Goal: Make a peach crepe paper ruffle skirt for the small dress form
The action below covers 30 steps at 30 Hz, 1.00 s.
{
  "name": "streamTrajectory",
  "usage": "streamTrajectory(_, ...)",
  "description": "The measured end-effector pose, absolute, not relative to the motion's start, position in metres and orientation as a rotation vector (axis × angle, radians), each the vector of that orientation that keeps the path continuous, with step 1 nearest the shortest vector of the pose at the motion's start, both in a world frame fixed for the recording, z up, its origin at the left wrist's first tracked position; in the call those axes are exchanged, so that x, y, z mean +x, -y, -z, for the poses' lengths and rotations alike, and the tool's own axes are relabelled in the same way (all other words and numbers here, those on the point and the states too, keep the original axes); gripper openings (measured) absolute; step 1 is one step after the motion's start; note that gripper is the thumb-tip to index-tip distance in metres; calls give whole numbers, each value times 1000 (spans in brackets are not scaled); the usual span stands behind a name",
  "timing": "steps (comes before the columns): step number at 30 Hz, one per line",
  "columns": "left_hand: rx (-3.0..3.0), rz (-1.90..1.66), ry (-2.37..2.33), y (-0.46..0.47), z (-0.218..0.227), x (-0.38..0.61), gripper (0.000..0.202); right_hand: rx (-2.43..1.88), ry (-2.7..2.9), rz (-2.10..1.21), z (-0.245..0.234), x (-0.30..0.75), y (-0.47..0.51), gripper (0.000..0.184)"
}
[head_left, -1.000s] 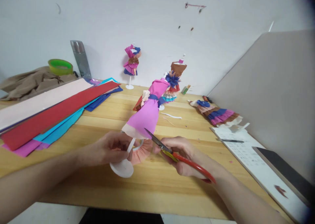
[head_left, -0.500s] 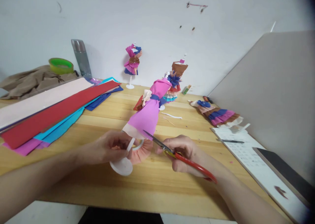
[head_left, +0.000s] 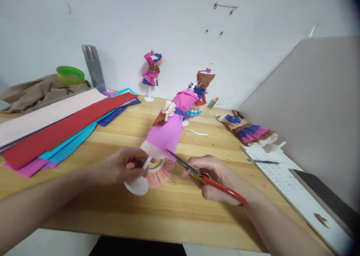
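My left hand [head_left: 126, 166] is closed on the white stem of a small dress-form stand [head_left: 137, 186], which is tilted with its round base toward me. The form wears a pink paper dress [head_left: 166, 131] with a pale hem, a dark blue waistband and a cream-and-brown bow [head_left: 166, 113] at its side. In my right hand [head_left: 208, 177] are scissors [head_left: 222, 188] with red handles; their blades look closed and point at the lower right of the skirt. Below the dress, a ring of gathered peach crepe paper [head_left: 163, 175] lies on the table around a tape roll.
Crepe paper strips [head_left: 70, 125] fan out at left, near a green tape roll [head_left: 70, 75] and a flask [head_left: 93, 65]. Two dressed forms [head_left: 152, 70] [head_left: 206, 80] stand behind. At right lie a ruffled dress form [head_left: 247, 130], a white board [head_left: 277, 177] and a dark tablet-like slab [head_left: 323, 196].
The dress form has turned slightly in my left hand, so its bow shows more fully. Its base has shifted a little left and up. The scissors have moved slightly right.
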State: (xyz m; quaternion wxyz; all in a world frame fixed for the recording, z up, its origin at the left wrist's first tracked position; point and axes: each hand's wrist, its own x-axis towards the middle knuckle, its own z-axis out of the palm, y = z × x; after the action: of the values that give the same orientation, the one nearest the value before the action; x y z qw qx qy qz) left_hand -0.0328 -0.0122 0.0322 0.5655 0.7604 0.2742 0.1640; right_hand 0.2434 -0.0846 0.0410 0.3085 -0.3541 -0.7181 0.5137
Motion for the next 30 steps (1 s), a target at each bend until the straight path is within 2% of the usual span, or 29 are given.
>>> streamTrajectory(3, 1852, -342, -719, 13, -36, -32, 17, -897, 1903, -1386, -41, 242, 84, 43)
streamTrajectory(9, 1930, -280, -758, 14, -41, -30, 15, -976, 1928, -1372, -36, 245, 83, 32)
streamTrajectory(15, 1967, -287, -767, 14, -38, -31, 13, -870, 1884, -1419, -39, 243, 84, 42)
streamTrajectory(30, 1986, -307, -807, 11, -37, -36, 12, -881, 1903, -1349, -41, 243, 82, 44)
